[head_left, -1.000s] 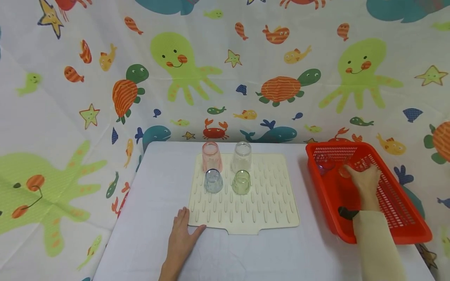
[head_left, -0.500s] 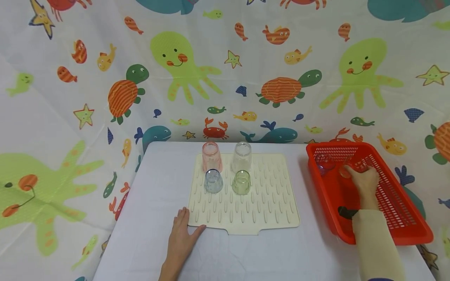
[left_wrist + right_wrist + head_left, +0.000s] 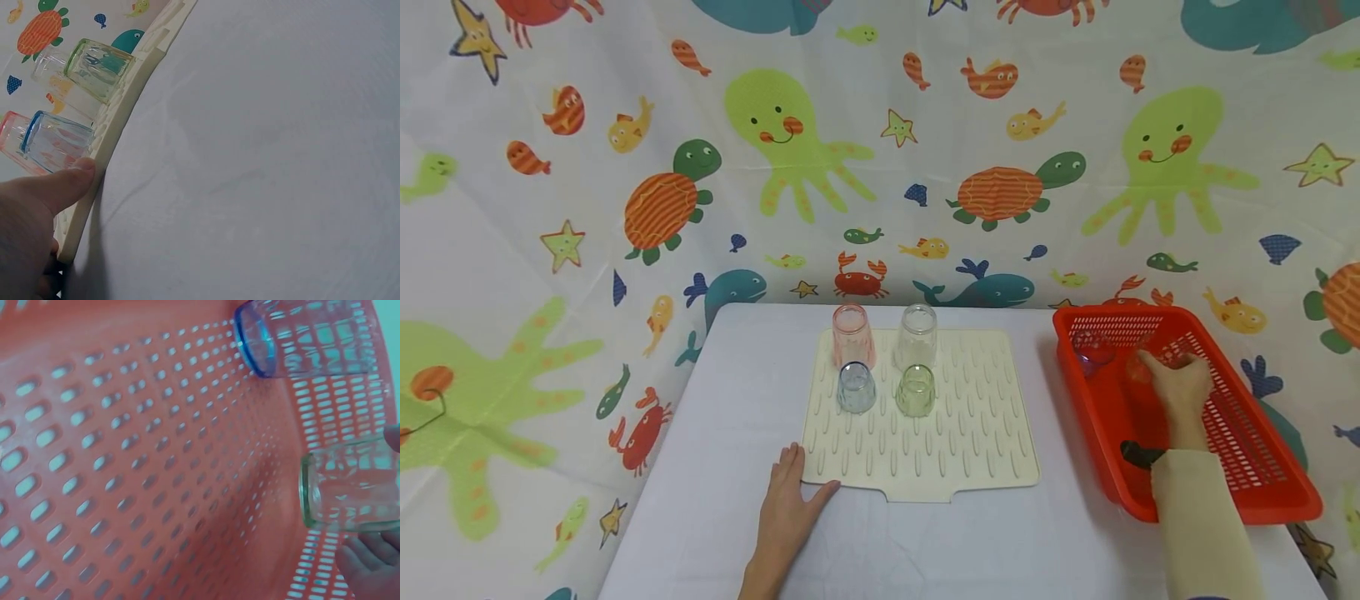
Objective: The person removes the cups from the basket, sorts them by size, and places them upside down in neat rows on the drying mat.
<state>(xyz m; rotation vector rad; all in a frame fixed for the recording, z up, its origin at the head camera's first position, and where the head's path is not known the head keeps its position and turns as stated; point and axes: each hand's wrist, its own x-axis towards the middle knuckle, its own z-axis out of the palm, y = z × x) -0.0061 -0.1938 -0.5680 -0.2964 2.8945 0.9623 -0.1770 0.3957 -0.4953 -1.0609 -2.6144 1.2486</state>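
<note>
In the head view my left hand [image 3: 786,512] rests at the front-left corner of the cream ridged mat [image 3: 977,467], fingers extended and thumb spread. The left wrist view has its thumb [image 3: 72,181] against the mat's edge [image 3: 119,131]. Inside the red basket [image 3: 1097,433], my right hand [image 3: 1183,387] holds a clear glass with a greenish rim [image 3: 353,487], thumb on one side and fingers on the other. A purple-tinted glass [image 3: 1093,350] lies near it, its rim blue in the right wrist view.
Four glasses stand on the mat: pink [image 3: 852,337] and clear [image 3: 916,337] tall ones behind, short blue [image 3: 856,387] and green [image 3: 915,392] ones in front. A sea-animal cloth [image 3: 925,125] hangs behind the white table [image 3: 715,433].
Both hands have stayed nearly in place. The glass at the right hand has shifted very slightly in the basket. The cloth's pattern at the far left has moved leftward in the head view.
</note>
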